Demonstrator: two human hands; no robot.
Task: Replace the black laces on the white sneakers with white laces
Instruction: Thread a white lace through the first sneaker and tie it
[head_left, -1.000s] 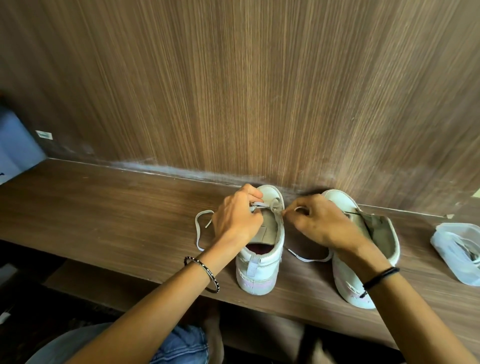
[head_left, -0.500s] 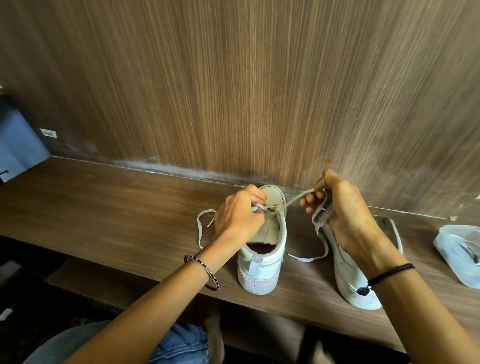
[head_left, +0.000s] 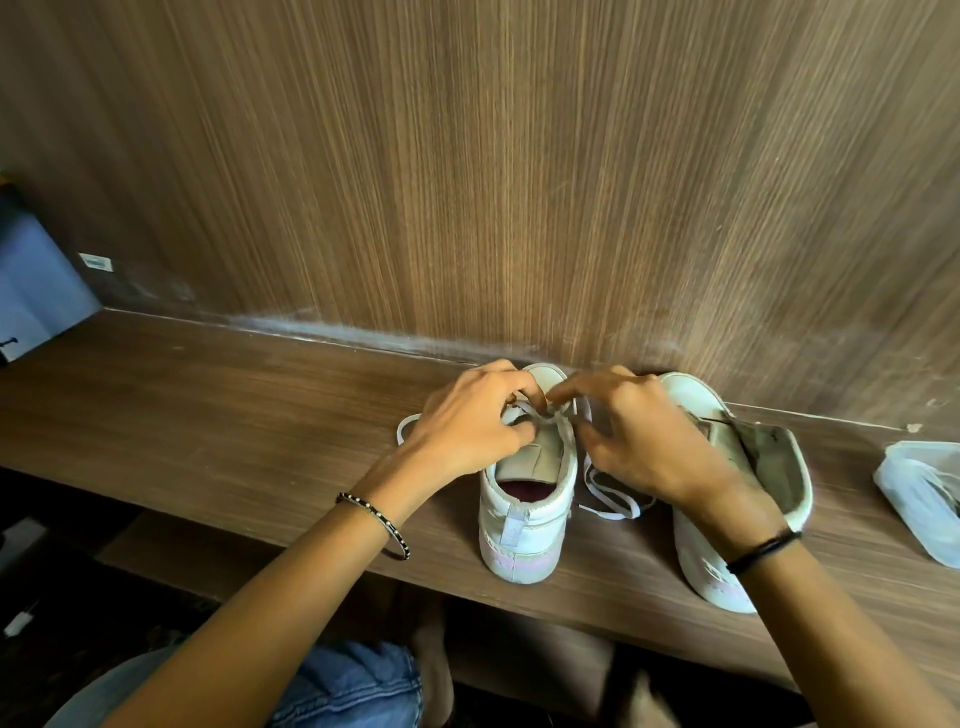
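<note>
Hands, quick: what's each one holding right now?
Left hand: pinches the white lace over the sneaker.
Right hand: pinches the same white lace.

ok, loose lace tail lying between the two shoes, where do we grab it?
Probably pinch the lace near its free end, fingers coming straight down: that stretch lies flat on the shelf in the open gap between the upright shoe and the tilted shoe.

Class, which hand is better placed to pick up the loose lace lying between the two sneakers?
Right: the right hand is just above that lace; the sneaker stands between it and the left hand.
</note>
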